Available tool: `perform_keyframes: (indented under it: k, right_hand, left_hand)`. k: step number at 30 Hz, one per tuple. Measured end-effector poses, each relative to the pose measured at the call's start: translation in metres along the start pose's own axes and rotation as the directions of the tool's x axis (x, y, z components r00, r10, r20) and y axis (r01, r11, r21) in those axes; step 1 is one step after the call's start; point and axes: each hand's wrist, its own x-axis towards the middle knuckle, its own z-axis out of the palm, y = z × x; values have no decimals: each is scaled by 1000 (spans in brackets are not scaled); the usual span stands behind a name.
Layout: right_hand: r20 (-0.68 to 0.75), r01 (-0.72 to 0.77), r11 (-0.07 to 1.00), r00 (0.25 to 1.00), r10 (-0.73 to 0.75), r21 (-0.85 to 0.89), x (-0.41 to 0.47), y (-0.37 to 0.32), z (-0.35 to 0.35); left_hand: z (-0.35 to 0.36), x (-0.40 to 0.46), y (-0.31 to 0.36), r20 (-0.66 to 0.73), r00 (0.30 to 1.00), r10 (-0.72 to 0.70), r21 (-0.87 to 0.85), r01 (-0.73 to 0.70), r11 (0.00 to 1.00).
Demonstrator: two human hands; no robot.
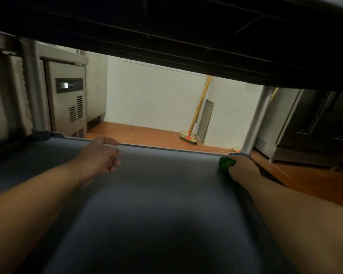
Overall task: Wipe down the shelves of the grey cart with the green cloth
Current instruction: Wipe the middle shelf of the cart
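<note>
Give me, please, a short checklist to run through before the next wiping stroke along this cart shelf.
1. Green cloth in hand: ok, the right hand grips it, bunched.
2. Cloth on the shelf: ok, it sits at the far right corner beside the post.
3. Left hand out of the stroke's way: not ok, it hangs open over the far middle of the shelf.
4. Shelf free of objects: ok.
5. Headroom under the upper shelf: cannot tell.
6. Shelf already clean or wet: cannot tell, too dim.
</note>
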Motion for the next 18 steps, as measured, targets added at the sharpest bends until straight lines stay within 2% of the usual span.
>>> perform_keyframes:
  k: [3, 7, 13, 18]
  right_hand:
    - [15, 25, 1000, 1000, -25, -15, -14, -47, 13]
    - [55, 84, 996, 995, -85, 16, -37, -120, 36]
    - [122, 277, 959, 951, -284, 65, -76, -248, 74]
    - [153, 444, 889, 877, -456, 112, -111, -356, 110]
  left_hand:
    - [-48, -8, -2, -12, 999, -33, 65, 34, 997]
    - [-99, -26, -8, -95, 995, -26, 27, 28, 999]
    - [-165, -61, -20, -229, 971, -62, -168, 24, 986]
    - [-204, -83, -25, -441, 892, -100, -265, -23, 964]
